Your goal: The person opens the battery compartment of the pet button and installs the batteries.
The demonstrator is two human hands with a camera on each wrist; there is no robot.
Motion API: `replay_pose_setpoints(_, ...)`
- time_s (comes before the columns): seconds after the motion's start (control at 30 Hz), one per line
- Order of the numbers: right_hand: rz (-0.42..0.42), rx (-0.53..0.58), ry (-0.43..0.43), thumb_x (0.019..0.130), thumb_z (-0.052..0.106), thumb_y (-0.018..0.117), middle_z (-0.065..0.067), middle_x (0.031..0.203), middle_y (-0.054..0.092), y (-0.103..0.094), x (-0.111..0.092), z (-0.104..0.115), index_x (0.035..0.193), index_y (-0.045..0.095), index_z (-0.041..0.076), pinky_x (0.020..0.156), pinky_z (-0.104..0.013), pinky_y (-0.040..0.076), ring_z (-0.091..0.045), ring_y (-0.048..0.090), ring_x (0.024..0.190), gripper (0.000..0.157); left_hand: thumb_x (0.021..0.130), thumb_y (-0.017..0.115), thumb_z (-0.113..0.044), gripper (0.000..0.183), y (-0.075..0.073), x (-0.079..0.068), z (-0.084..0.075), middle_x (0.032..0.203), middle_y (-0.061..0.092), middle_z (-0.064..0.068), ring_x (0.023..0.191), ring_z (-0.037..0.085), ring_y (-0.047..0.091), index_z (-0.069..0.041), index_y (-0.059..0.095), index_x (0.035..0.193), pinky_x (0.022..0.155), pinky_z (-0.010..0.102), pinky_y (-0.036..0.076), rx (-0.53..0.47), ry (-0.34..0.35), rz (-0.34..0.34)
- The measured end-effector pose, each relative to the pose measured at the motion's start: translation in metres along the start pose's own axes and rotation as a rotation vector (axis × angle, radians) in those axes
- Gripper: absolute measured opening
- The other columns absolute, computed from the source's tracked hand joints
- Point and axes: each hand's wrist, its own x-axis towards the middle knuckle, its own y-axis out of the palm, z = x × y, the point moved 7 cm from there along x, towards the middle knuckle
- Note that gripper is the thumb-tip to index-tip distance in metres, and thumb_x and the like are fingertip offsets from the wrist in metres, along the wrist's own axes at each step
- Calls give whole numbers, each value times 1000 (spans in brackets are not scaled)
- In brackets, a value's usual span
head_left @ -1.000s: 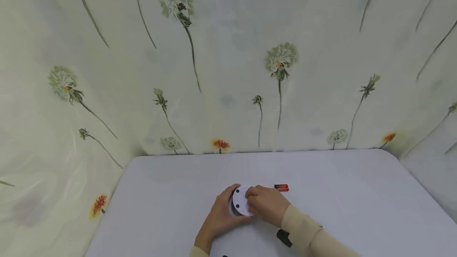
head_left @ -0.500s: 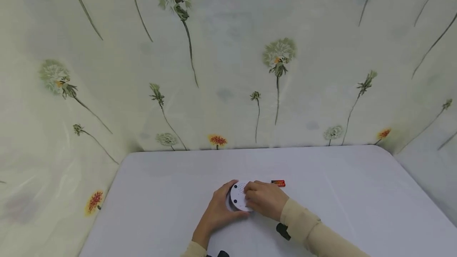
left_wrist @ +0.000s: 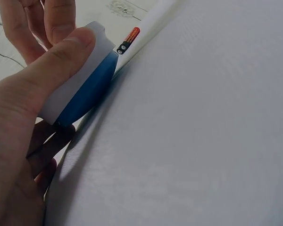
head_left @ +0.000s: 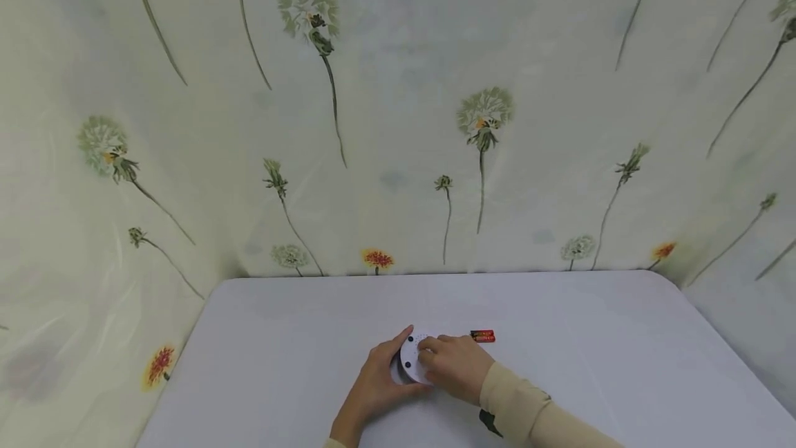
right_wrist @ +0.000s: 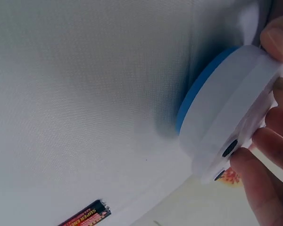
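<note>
A round white-and-blue device [head_left: 412, 358] stands tilted between both hands, its white face with small holes and dark round feet turned up in the head view. My left hand [head_left: 376, 379] grips it by the rim, the thumb at the near side and the index finger at the far side. The left wrist view shows that thumb [left_wrist: 61, 54] pressed along the white casing, above the blue underside. My right hand [head_left: 457, 365] reaches over from the right, fingers curled with tips on the white face; what lies beneath them is hidden.
Two red-and-black batteries [head_left: 482, 336] lie side by side on the white tabletop [head_left: 591, 365], just beyond the right hand. A black piece [head_left: 489, 423] shows beneath the right sleeve. Behind the table hangs a flower-printed backdrop [head_left: 385, 213].
The head view has shifted slightly, so the whole scene sits a little differently. Both hands stay at the device, with the right fingers moving only slightly on its white face.
</note>
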Motion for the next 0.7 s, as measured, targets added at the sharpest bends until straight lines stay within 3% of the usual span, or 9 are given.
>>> replay_pose_setpoints(0.3, 29, -177, -84, 74, 31, 68, 3, 99, 66, 1, 5, 7, 85, 68, 18, 46, -25, 47, -13, 64, 71, 17, 56, 65, -68, 91, -3, 3, 1, 132, 45, -9, 116, 16, 44, -41, 28, 135, 95, 41, 39, 24, -3, -17)
replay_pose_setpoints(0.7, -12, -183, -117, 77, 34, 64, 2, 99, 66, 9, -2, 13, 85, 66, 16, 47, -24, 47, -10, 64, 74, 19, 58, 63, -68, 88, 1, 0, 2, 132, 45, -10, 116, 15, 45, -40, 29, 135, 95, 41, 38, 15, -1, -10)
